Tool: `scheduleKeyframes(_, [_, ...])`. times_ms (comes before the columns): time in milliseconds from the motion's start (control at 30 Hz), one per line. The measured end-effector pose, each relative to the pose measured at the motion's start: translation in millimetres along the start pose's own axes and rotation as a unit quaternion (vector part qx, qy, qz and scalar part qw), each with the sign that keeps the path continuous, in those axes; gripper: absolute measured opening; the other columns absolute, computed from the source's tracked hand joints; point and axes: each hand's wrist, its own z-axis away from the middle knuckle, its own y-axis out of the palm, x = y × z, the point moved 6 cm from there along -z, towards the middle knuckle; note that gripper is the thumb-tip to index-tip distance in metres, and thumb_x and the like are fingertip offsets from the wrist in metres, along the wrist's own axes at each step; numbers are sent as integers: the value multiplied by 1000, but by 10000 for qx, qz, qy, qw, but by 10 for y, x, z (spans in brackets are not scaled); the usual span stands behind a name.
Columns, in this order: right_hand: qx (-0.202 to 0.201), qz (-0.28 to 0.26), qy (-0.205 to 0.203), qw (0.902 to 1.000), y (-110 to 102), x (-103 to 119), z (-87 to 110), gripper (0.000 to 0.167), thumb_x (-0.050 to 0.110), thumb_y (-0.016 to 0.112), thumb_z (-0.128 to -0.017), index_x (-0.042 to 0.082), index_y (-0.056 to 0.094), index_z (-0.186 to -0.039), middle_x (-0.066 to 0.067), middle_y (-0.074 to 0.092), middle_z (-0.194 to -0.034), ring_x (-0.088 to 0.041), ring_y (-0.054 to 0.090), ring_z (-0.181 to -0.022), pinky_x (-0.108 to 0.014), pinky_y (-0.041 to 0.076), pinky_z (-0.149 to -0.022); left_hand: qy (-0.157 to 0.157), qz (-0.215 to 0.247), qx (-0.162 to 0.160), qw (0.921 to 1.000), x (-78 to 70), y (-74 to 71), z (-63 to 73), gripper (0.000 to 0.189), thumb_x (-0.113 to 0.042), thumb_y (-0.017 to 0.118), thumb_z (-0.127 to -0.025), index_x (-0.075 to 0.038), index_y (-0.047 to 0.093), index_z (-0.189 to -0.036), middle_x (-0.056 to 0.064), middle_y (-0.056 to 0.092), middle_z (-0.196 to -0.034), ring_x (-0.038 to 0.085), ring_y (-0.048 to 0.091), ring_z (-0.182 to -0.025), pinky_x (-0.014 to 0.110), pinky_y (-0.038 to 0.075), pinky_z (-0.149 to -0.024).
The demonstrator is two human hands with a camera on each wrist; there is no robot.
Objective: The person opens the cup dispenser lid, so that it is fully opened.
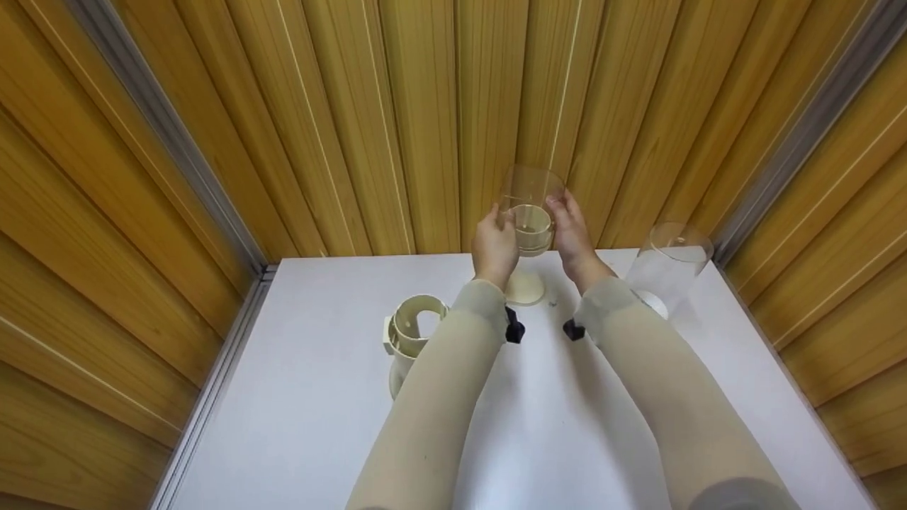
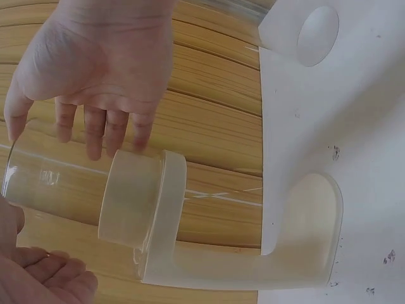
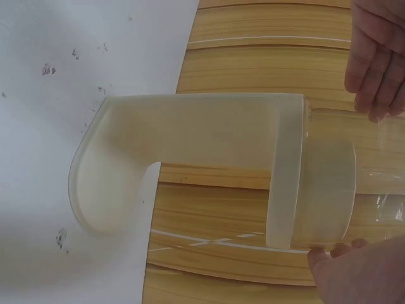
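Observation:
My left hand (image 1: 496,244) and right hand (image 1: 572,237) grip a clear cylinder (image 1: 528,185) from its two sides, thumbs toward me. Below it stands a cream plastic stand (image 1: 525,289), with a round foot on the table, an upright back and a raised ring on top. The cylinder's lower end surrounds the ring, its edge close to the ring's flange (image 2: 166,215). In the left wrist view, the right hand (image 2: 101,69) spreads its fingers along the cylinder and the left hand (image 2: 47,272) shows at the lower left. The right wrist view shows the flange (image 3: 288,171) side-on.
A second clear cylinder (image 1: 673,265) stands upright at the right of the white table (image 1: 319,425). Left of my left forearm is another cream ring-topped part (image 1: 404,340), partly covered by the sleeve. Wood-panelled walls (image 1: 425,127) close in the back and sides.

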Motion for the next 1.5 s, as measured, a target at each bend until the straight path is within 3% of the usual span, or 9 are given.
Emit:
scheduleKeyframes(300, [184,58,-13,9998,74,-42,59,78,46,44,-115,26,12,-184,-8,21,-191,-41,33,-172,-61,31,-141,92,-149,-593,9981,60,-39,67,47,-30,64,-116,-5,66,-157,15,72,-156,33,69,-147,47,57,-125])
scheduleKeyframes(400, [168,71,-36,9998,72,-41,93,79,47,43,-114,28,11,-184,-9,20,-191,-43,32,-172,-63,27,-142,176,-249,-652,9974,55,-31,108,47,-31,65,-116,-4,68,-154,16,74,-152,34,72,-143,48,59,-122])
scheduleKeyframes(567, [169,20,-310,9994,45,-23,133,87,48,50,-112,23,8,-184,-10,17,-192,-37,19,-178,-62,12,-147,337,-187,-725,9966,20,-5,206,45,-32,67,-115,-4,70,-150,17,76,-147,35,75,-137,48,62,-118])
scheduleKeyframes(733, [123,49,-624,9980,-15,-44,211,92,42,64,-108,18,12,-181,-15,28,-186,-34,25,-175,-55,16,-147,548,70,-721,9959,29,44,383,39,-31,74,-111,-4,74,-140,15,77,-137,33,77,-130,47,64,-113])
scheduleKeyframes(900, [128,123,-828,9964,-47,-57,316,91,35,70,-108,20,16,-179,-15,34,-182,-34,31,-173,-54,25,-145,781,273,-865,9928,85,46,536,36,-29,78,-108,-5,76,-135,13,78,-129,30,77,-123,44,65,-108])
scheduleKeyframes(1167, [49,397,-887,9953,-119,-109,439,103,49,77,-105,23,14,-181,-14,28,-186,-36,24,-176,-60,21,-145,907,422,-914,9908,159,25,699,37,-32,80,-107,-6,77,-134,9,76,-123,23,74,-116,39,66,-101])
scheduleKeyframes(1267, [-60,416,-944,9946,-157,-127,499,96,43,78,-105,20,21,-179,-16,40,-178,-35,38,-167,-57,30,-141,908,451,-844,9913,171,27,771,37,-33,80,-107,-7,77,-133,8,76,-122,21,73,-115,37,65,-101])
scheduleKeyframes(1367, [-110,427,-998,9940,-186,-138,537,89,39,79,-105,16,29,-176,-14,51,-168,-28,49,-154,-44,40,-132,909,500,-795,9914,177,17,837,37,-34,81,-107,-7,77,-132,7,75,-122,20,72,-114,38,65,-101])
scheduleKeyframes(1500, [-195,508,-1078,9927,-246,-134,576,93,53,88,-97,8,45,-166,-16,60,-156,-21,55,-139,-34,43,-121,941,562,-762,9911,179,-5,920,36,-35,81,-106,-9,76,-130,6,75,-122,20,72,-114,38,65,-102])
